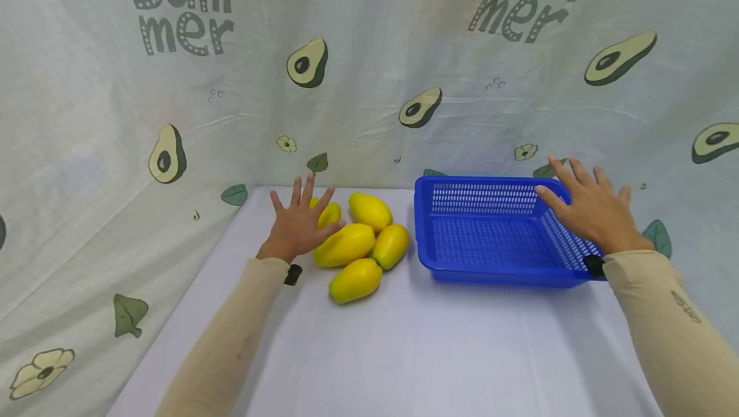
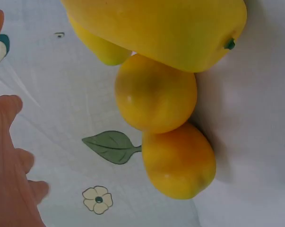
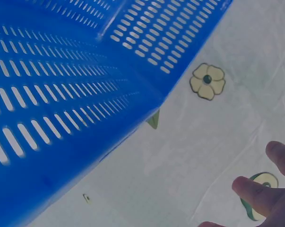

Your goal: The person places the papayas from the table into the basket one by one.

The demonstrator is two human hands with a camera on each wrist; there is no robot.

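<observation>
Several yellow mangoes lie grouped on the white table, among them a front mango, a long middle mango, a right mango and a back mango. My left hand, fingers spread, hovers at the group's left side and partly covers one mango. In the left wrist view, its fingers show beside the mangoes. On the right stands a blue plastic basket with slotted walls and nothing in it. Over its right rim my right hand is spread, holding nothing.
A white cloth printed with avocados, leaves and lettering hangs behind and beside the table. The white tabletop stretches in front of the mangoes and basket. Beige sleeves cover both forearms.
</observation>
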